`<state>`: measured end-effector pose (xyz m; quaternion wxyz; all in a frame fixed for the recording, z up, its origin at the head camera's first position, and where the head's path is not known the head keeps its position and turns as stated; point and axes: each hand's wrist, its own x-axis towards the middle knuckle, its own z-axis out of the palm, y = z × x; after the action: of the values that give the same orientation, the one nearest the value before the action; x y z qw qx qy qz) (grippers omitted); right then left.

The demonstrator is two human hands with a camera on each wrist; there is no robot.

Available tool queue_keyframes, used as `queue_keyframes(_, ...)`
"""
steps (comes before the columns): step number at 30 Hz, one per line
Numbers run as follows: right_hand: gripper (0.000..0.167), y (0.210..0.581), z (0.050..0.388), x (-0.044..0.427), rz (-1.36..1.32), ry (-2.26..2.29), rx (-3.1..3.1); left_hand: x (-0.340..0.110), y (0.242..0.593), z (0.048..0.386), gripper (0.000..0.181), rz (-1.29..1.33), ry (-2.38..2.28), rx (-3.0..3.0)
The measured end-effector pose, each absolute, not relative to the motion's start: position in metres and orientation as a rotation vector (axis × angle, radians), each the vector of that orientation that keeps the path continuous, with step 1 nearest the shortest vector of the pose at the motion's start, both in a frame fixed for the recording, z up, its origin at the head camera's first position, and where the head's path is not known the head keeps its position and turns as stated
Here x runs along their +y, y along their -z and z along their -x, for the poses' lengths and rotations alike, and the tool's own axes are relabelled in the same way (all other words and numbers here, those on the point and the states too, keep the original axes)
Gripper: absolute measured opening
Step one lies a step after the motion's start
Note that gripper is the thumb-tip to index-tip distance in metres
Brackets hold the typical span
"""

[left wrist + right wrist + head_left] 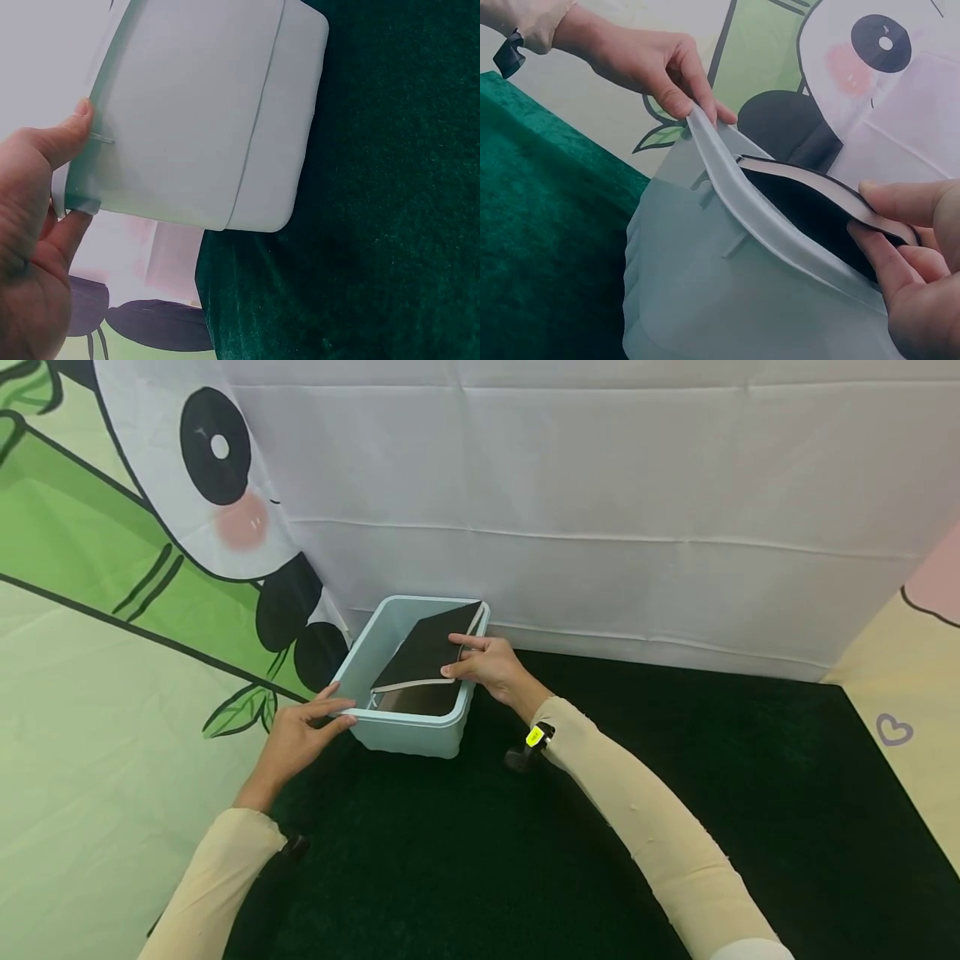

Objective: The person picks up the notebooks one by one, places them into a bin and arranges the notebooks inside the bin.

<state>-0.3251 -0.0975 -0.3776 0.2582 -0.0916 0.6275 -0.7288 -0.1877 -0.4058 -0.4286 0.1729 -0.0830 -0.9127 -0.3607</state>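
A pale blue plastic bin (408,737) stands on the dark green floor against the white wall. My left hand (296,739) pinches its near left rim, with the thumb outside in the left wrist view. Inside the bin, a black notebook (427,647) with pale page edges lies tilted, its upper side raised towards the right rim. My right hand (491,668) holds it by the right edge, between thumb and fingers. In the right wrist view the notebook's pale edge (810,178) bows slightly, just inside the rim. A dark surface shows beneath it; what that is I cannot tell.
A white cloth wall (585,485) rises right behind the bin. To the left, a printed panda sheet (187,518) slopes up beside it. Dark green velvety cloth (465,860) covers the floor in front and to the right.
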Motion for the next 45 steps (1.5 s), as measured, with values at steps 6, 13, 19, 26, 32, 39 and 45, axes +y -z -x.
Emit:
queue_keyframes(6, 0.061, 0.38, 0.326, -0.106, 0.235, 1.935, 1.752, -0.407, 0.43, 0.187, 0.027, 0.234, 1.003, -2.586)
queue_keyframes(13, 0.062, 0.377, 0.324, -0.116, 0.203, 1.895, 1.768, -0.407, 0.43, 0.187, 0.027, 0.258, 1.008, -2.566)
queue_keyframes(19, 0.064, 0.374, 0.325, -0.121, 0.178, 1.871, 1.756, -0.407, 0.432, 0.189, 0.026, 0.282, 1.022, -2.534)
queue_keyframes(26, 0.067, 0.372, 0.325, -0.125, 0.195, 1.84, 1.758, -0.407, 0.432, 0.189, 0.026, 0.277, 1.035, -2.542)
queue_keyframes(32, 0.063, 0.367, 0.323, -0.127, 0.244, 1.755, 1.839, -0.407, 0.432, 0.189, 0.026, 0.285, 1.032, -2.534)
queue_keyframes(39, 0.054, 0.36, 0.317, -0.123, 0.337, 1.629, 1.903, -0.408, 0.435, 0.19, 0.027, 0.317, 1.019, -2.509)
queue_keyframes(45, 0.04, 0.351, 0.311, -0.114, 0.398, 1.553, 2.067, -0.409, 0.433, 0.19, 0.027, 0.316, 1.001, -2.507)
